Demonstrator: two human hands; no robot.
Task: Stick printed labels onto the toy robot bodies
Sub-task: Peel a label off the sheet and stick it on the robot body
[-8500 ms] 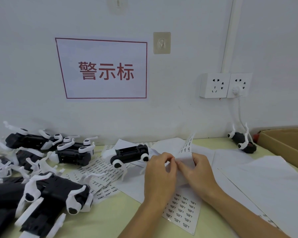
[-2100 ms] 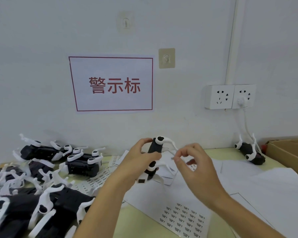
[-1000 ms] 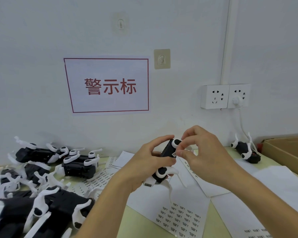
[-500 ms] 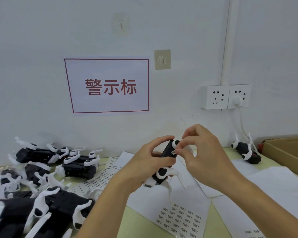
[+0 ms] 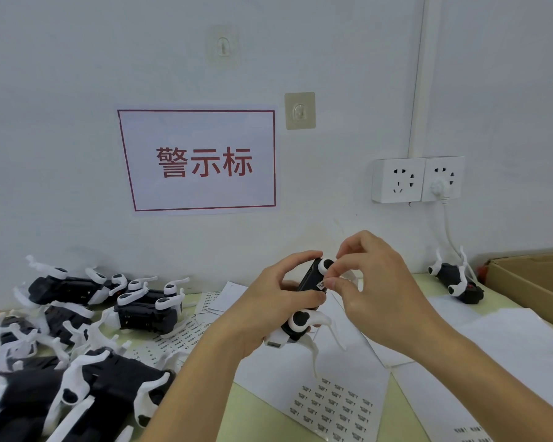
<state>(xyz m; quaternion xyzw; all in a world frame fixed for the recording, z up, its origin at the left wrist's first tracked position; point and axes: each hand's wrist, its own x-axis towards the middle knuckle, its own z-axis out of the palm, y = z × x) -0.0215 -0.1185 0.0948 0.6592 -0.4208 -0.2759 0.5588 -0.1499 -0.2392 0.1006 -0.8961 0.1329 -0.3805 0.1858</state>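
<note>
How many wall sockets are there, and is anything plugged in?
2, side by side on the wall at right: the left socket is free, the right socket holds a white plug whose cord drops towards the table. None look hidden.

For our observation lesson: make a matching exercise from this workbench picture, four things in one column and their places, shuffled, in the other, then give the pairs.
Things
1. held toy
2. red-lettered sign
3. cardboard box
4. toy pile

Places
A. far right edge of the table
B. on the table at the left
C. on the wall, left of the sockets
D. gripped in the left hand, right hand pressing a label on it

Pairs: 1-D, 2-C, 3-A, 4-B
</note>
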